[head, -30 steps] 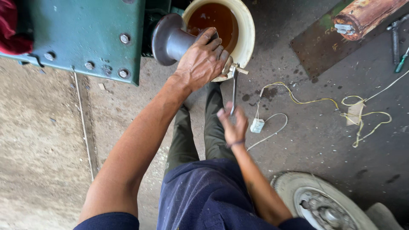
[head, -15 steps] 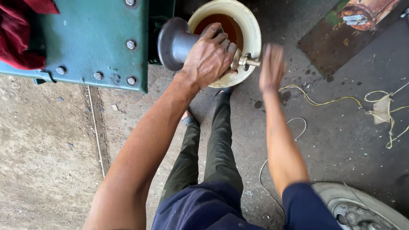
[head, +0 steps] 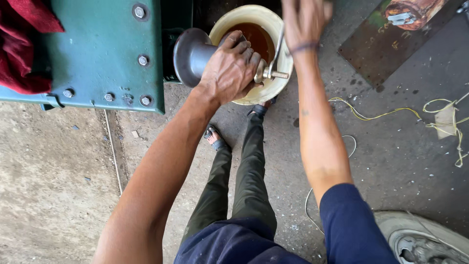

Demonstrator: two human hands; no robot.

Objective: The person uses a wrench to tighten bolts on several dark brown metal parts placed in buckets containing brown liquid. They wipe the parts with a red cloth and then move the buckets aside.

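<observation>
Even daylight, soft shadows, raised right hand (head: 305, 19) motion-blurred, floor sharp, slight wide-angle stretch at edges

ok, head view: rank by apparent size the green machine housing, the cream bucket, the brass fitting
1. green machine housing, though cut off by the frame edge
2. cream bucket, partly hidden by the left hand
3. brass fitting, clearly smallest

A single head-worn camera looked steeply down, close over both forearms, toward the concrete floor (head: 58, 195) below.
</observation>
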